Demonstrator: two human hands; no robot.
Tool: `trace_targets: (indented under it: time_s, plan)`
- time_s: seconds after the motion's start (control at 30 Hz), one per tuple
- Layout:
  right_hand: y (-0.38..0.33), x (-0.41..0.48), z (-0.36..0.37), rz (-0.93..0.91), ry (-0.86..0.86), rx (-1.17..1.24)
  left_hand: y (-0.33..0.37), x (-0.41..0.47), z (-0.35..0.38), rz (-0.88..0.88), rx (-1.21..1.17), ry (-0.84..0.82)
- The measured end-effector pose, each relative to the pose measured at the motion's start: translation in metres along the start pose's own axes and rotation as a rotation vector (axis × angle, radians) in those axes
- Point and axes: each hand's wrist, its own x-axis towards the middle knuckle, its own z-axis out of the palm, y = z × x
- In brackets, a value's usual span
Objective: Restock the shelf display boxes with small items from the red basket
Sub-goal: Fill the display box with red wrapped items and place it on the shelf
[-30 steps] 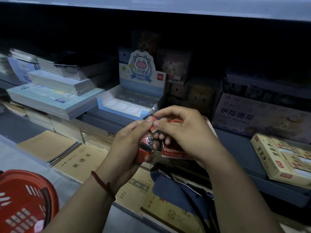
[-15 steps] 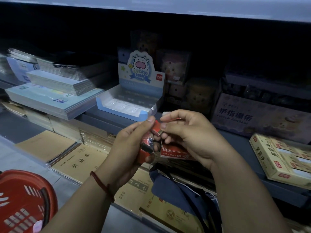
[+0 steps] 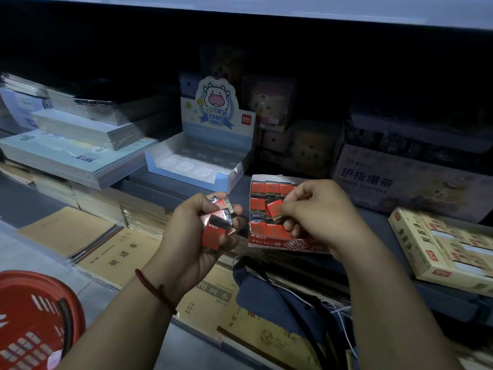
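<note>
- Filling the red display box (image 3: 280,243) was our step: our right hand (image 3: 320,212) pinched one eraser (image 3: 274,208) just above its rows.
- Our left hand (image 3: 192,236) clutched spare erasers (image 3: 218,225) beside it.
- Next, we judged, that eraser needed seating flat in a gap.

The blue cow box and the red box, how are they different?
The blue cow box has a tall cartoon cow card; the red box shows none. The blue cow box holds pale wrapped items; the red box holds rows of red packets. Both are open display boxes.
</note>
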Motion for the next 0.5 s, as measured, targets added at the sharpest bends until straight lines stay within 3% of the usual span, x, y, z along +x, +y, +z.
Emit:
trace_targets:
  time_s: [0.3, 0.43, 0.5]
  plan:
    - [0.004, 0.004, 0.010, -0.097, 0.105, -0.153, 0.000, -0.002, -0.001, -0.049, -0.030, -0.028]
    - [0.000, -0.002, 0.013, -0.254, 0.187, -0.297, 0.003, -0.004, 0.000, -0.016, 0.001, -0.017]
    - [-0.004, -0.006, 0.018, -0.341, 0.213, -0.258, 0.005, -0.006, 0.001, -0.004, 0.036, -0.021]
